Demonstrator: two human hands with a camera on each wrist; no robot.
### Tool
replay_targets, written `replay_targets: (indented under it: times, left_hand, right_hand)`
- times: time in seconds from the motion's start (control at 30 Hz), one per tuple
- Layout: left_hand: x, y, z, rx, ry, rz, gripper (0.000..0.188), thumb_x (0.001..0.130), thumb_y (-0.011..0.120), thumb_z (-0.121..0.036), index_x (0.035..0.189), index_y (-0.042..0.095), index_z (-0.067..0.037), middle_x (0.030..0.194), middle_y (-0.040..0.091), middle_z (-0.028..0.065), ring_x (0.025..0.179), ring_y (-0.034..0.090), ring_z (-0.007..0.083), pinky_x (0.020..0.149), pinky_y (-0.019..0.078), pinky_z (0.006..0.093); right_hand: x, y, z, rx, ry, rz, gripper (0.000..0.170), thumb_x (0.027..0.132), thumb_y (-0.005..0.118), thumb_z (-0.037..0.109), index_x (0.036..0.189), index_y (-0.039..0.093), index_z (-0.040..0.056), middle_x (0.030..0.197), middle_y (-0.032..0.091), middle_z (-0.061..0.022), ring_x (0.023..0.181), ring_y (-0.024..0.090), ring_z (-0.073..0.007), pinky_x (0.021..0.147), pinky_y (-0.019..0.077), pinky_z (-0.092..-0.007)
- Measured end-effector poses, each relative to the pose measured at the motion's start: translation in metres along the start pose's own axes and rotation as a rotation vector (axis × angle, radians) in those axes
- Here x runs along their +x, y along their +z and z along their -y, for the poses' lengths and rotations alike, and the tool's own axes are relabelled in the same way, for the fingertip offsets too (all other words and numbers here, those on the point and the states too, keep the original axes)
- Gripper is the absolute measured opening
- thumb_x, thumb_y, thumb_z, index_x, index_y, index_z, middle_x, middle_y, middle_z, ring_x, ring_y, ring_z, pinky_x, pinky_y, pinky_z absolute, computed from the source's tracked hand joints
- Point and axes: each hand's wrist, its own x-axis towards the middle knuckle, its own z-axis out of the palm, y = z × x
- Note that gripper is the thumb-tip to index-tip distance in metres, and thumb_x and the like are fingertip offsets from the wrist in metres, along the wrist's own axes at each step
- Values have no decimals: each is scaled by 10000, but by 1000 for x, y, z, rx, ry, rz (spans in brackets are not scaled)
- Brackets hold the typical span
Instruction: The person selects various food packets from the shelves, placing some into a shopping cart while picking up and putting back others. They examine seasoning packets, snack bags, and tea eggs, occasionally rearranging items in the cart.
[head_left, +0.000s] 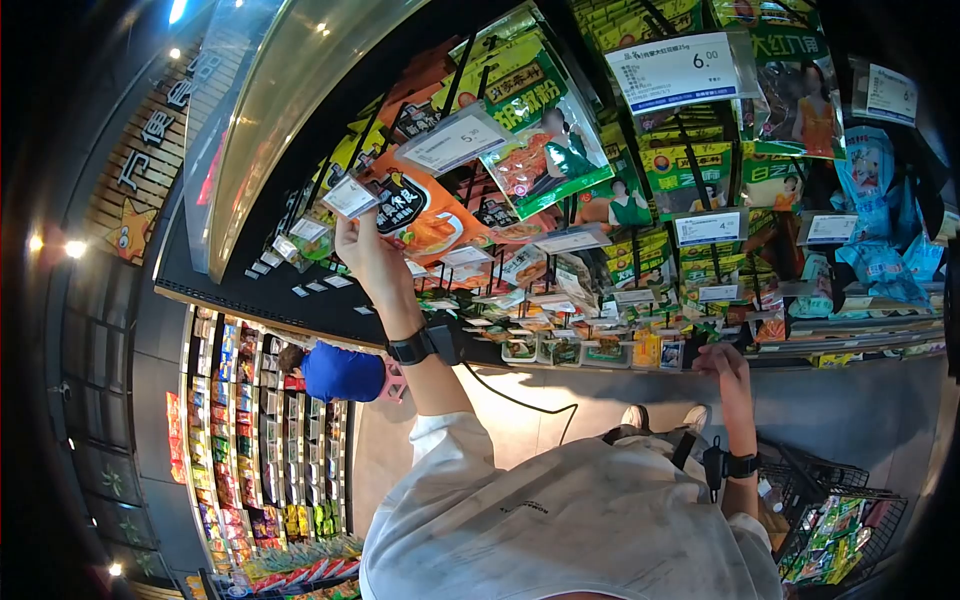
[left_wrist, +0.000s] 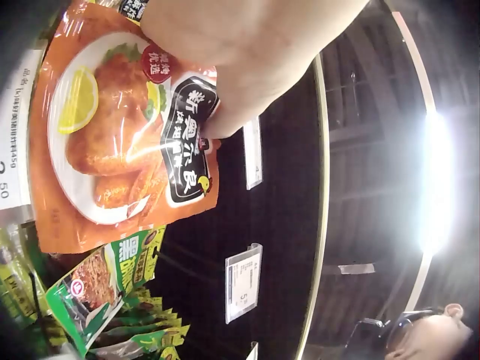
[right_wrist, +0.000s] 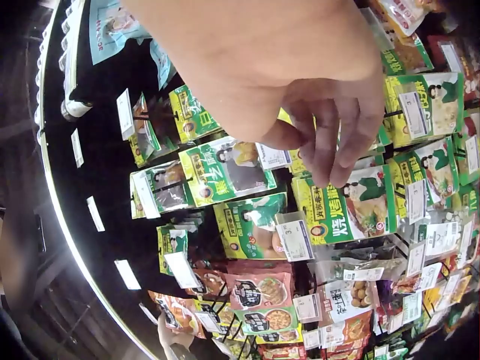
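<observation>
An orange seasoning packet (head_left: 440, 222) with a black label sits in front of the hooks, and my left hand (head_left: 372, 262) pinches its edge. In the left wrist view, the packet (left_wrist: 112, 150) shows fried chicken wings and a lemon slice on a white plate; my thumb presses near the black label and the other fingers are hidden. My right hand (head_left: 724, 362) hangs low in front of the rack with loosely curled fingers, holding nothing. Seen from the right wrist, this hand (right_wrist: 300, 90) overlaps green and yellow spice packets (right_wrist: 349, 210) behind it.
Price tags (head_left: 672, 70) stick out from hooks full of spice packets. Blue packages (head_left: 868, 185) hang at the right. A black wire cart (head_left: 880, 520) with green packets stands beside me. A person in blue (head_left: 343, 372) is near the snack shelves (head_left: 235, 400).
</observation>
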Motion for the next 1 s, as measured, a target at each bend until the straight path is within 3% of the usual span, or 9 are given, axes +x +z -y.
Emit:
replay_targets:
  times: [0.23, 0.37, 0.43, 0.53, 0.57, 0.67, 0.7, 0.8, 1.0]
  left_hand:
    - [9, -14, 18, 3, -34, 2, 277, 916, 712, -102, 1156, 629, 9, 1034, 709, 69, 874, 683, 110, 734, 533, 242]
    - [8, 7, 4, 98, -74, -29, 314, 896, 721, -56, 1186, 618, 8, 1072, 695, 69, 931, 675, 136, 778, 531, 262]
    - [24, 8, 23, 57, 35, 33, 355, 884, 726, -28, 1216, 604, 4, 1116, 679, 69, 983, 662, 147, 810, 526, 271]
    - [41, 5, 43, 75, 64, 20, 529, 833, 789, -43, 1309, 559, -17, 1181, 645, 58, 1067, 609, 157, 980, 446, 310]
    - [47, 5, 47, 73, 47, 34, 538, 816, 810, -52, 1289, 555, -40, 1169, 620, 33, 996, 597, 132, 920, 463, 291]
    - [59, 5, 56, 225, -74, -39, 405, 866, 713, 10, 1245, 584, -51, 1182, 642, 76, 1065, 613, 151, 897, 479, 293]
    - [64, 10, 61, 75, 27, 35, 443, 783, 853, -105, 1140, 595, -56, 974, 595, 5, 820, 537, 103, 752, 455, 265]
    - [67, 9, 70, 203, -111, -72, 439, 793, 848, -115, 1144, 595, -47, 980, 600, 19, 835, 551, 119, 749, 457, 265]
    - [59, 1, 76, 175, 29, -83, 466, 806, 818, -55, 1192, 557, -35, 1061, 615, 48, 903, 587, 149, 796, 493, 290]
  right_hand:
    - [-3, 0, -1, 9, -6, -15, 303, 1031, 538, 300, 1024, 653, 20, 856, 692, -56, 838, 671, -131, 768, 504, -261]
    - [-3, -1, -2, 15, -2, -23, 282, 1035, 523, 261, 1030, 653, 10, 866, 696, -62, 835, 678, -139, 771, 520, -271]
    - [-1, -3, -5, 19, -10, -36, 267, 1041, 502, 212, 1029, 655, -7, 877, 698, -71, 825, 689, -151, 771, 545, -286]
    - [-1, -2, -5, 15, -42, -19, 254, 1035, 501, 197, 1031, 653, -6, 875, 697, -70, 813, 682, -147, 769, 542, -282]
    - [-3, -2, -3, 16, -34, -25, 252, 1033, 506, 200, 1035, 652, -5, 876, 698, -69, 814, 681, -146, 770, 538, -279]
    - [-7, -3, 0, 5, -24, -44, 250, 1026, 519, 211, 1043, 652, 0, 879, 700, -68, 822, 677, -141, 775, 523, -271]
    - [-6, -4, -3, -8, -25, -49, 252, 1024, 523, 217, 1046, 652, 1, 881, 702, -68, 828, 677, -140, 777, 517, -268]
    - [-9, -6, 1, -19, -10, -58, 260, 1024, 529, 241, 1044, 655, 14, 898, 709, -67, 856, 679, -145, 784, 501, -263]
    - [-23, 0, 8, -3, -68, -98, 276, 1029, 532, 273, 1046, 655, 27, 918, 715, -72, 857, 687, -155, 786, 507, -266]
